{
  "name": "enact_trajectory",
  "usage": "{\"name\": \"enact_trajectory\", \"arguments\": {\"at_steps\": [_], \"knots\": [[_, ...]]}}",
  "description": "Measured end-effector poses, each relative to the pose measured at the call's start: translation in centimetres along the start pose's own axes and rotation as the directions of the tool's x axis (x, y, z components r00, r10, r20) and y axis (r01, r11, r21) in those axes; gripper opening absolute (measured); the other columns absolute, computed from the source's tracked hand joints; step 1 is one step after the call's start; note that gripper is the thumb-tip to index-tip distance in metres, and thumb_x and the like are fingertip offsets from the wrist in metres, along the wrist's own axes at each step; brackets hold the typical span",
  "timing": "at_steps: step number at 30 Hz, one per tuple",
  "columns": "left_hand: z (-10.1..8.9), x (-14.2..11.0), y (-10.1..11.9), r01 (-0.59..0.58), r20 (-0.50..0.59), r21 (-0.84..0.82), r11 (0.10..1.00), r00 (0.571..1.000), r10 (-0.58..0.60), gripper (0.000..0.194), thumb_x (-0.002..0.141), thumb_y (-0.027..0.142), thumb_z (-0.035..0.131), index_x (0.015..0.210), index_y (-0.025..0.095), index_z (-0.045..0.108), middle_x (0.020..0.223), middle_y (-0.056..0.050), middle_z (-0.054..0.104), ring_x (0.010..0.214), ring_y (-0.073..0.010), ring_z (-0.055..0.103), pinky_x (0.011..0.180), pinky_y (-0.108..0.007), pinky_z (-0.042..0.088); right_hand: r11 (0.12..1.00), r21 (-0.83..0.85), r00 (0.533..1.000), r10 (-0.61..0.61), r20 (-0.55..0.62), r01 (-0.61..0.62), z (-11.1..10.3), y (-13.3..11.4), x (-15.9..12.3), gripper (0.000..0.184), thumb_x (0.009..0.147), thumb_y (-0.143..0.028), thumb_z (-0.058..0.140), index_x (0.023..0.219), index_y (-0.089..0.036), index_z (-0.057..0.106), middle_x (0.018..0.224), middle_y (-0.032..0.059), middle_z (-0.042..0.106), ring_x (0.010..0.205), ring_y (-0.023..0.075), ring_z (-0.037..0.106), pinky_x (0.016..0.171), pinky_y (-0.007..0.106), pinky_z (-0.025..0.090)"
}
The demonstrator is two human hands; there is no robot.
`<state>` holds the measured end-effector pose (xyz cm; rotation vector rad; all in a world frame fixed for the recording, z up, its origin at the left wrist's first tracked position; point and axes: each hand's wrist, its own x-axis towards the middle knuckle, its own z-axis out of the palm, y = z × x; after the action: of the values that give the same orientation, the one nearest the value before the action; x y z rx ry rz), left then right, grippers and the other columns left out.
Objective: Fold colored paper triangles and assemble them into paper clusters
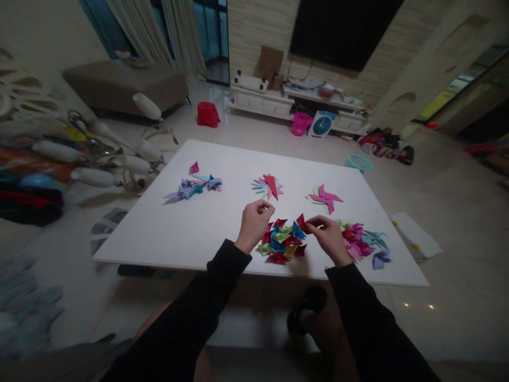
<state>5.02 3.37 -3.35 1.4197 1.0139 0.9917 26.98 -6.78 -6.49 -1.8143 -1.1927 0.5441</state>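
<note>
Paper (pixel 301 223) sits clamped in right hand (pixel 331 236) (left hand (pixel 253 221): grip half-hidden, can't tell).

left hand (pixel 253 223): grasp unclear | black screen (pixel 344 32): top cut off | left-edge clutter (pixel 29 204): blurred

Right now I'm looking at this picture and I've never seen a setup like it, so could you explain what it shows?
There is no machine here, just a person's two bare hands. The single picture comes from a camera on their head, looking forward and down. On the white table lie bits of folded paper: a mixed-colour pile by the hands, a mostly pink heap to its right, a bluish cluster, a fanned stack and a pinwheel shape. The right hand pinches a red piece; whether the left hand holds anything, I can't tell.
</note>
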Motion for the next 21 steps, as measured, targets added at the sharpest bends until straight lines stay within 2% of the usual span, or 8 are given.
{"name": "enact_trajectory", "arguments": {"at_steps": [3,6,8,12,15,21], "knots": [[0.9,0.4,-0.2,-0.011,0.017,0.030,0.999,1.000,0.011,0.015,0.076,0.026,0.060,0.071,0.014,0.067,0.056,0.004,0.052,0.055,-0.0108,0.045,0.055,-0.024,0.032,0.975,-0.193,0.983,-0.081,0.165,0.112,-0.4,-0.6,0.5,0.008,0.077,-0.023,0.068,0.075,-0.018,0.074,0.068,0.0016,0.071,0.062,0.0159,0.062,0.062,0.027,0.044],[1.7,0.7,-0.5,-0.030,0.032,0.079,0.996,0.999,0.027,0.015,0.076,0.026,0.061,0.069,0.014,0.068,0.056,0.003,0.053,0.055,-0.0108,0.045,0.055,-0.025,0.032,0.934,-0.277,0.924,-0.115,0.364,0.225,-0.3,-0.8,0.7,0.009,0.078,-0.017,0.066,0.078,-0.019,0.075,0.071,0.0012,0.073,0.063,0.0147,0.061,0.063,0.025,0.042],[2.2,0.8,-0.8,-0.026,0.042,0.099,0.995,0.999,0.022,0.015,0.076,0.025,0.061,0.070,0.014,0.068,0.056,0.002,0.054,0.056,-0.0111,0.046,0.056,-0.025,0.033,0.904,-0.324,0.899,-0.128,0.420,0.280,-0.1,-0.6,0.6,0.012,0.078,-0.013,0.066,0.078,-0.019,0.076,0.075,0.0021,0.074,0.066,0.0152,0.062,0.065,0.025,0.041],[3.0,0.7,-1.4,-0.006,0.067,0.106,0.994,0.998,-0.001,0.014,0.076,0.025,0.061,0.071,0.014,0.068,0.056,0.002,0.054,0.054,-0.0109,0.045,0.055,-0.025,0.032,0.846,-0.420,0.874,-0.105,0.474,0.329,0.4,0.3,0.6,0.018,0.077,-0.008,0.065,0.077,-0.021,0.077,0.079,0.0029,0.076,0.073,0.0176,0.066,0.070,0.025,0.041],[3.4,0.3,-1.6,-0.002,0.087,0.133,0.991,0.996,-0.009,0.014,0.076,0.025,0.061,0.070,0.014,0.067,0.055,0.003,0.053,0.053,-0.0105,0.043,0.053,-0.024,0.031,0.804,-0.478,0.867,-0.089,0.490,0.353,0.7,0.8,0.6,0.016,0.078,-0.010,0.067,0.078,-0.022,0.077,0.082,0.0034,0.076,0.078,0.0189,0.067,0.071,0.026,0.041],[3.4,-0.7,-1.4,-0.022,0.099,0.166,0.986,0.995,0.005,0.014,0.077,0.024,0.061,0.069,0.014,0.067,0.054,0.002,0.054,0.053,-0.0109,0.046,0.053,-0.024,0.031,0.802,-0.492,0.893,-0.111,0.435,0.339,1.1,-0.1,0.1,0.006,0.082,-0.019,0.070,0.082,-0.021,0.075,0.087,0.0051,0.074,0.082,0.0194,0.066,0.074,0.027,0.041]]}}
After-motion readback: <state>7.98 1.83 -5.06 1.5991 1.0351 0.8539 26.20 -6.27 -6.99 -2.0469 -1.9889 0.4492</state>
